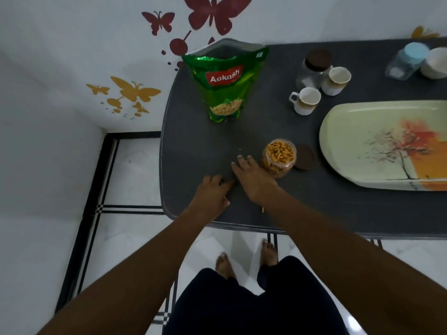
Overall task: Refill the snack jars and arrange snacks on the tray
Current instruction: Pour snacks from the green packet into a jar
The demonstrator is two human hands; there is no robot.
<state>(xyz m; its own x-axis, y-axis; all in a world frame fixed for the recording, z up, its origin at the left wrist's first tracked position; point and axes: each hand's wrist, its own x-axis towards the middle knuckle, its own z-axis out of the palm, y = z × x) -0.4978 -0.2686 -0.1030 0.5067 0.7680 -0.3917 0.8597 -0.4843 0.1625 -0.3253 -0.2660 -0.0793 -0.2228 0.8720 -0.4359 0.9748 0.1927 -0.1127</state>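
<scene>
An open green snack pouch (225, 81) stands upright at the back left of the dark table (193, 146). A clear jar (279, 157) full of orange snack sticks stands open near the front, its brown lid (305, 157) lying just to its right. My right hand (251, 176) lies flat on the table with straight fingers, just left of the jar. My left hand (212, 194) rests on the table beside it, fingers curled down; what is under them is hidden. A pale oval tray (343, 131) with a tree print lies at the right.
Two white cups (306, 100) (337, 81) and a brown-lidded jar (314, 66) stand behind the tray. A blue-lidded jar (406, 61) and a white bowl (436, 64) sit at the far right. A stray snack stick (334, 209) lies near the table's front edge.
</scene>
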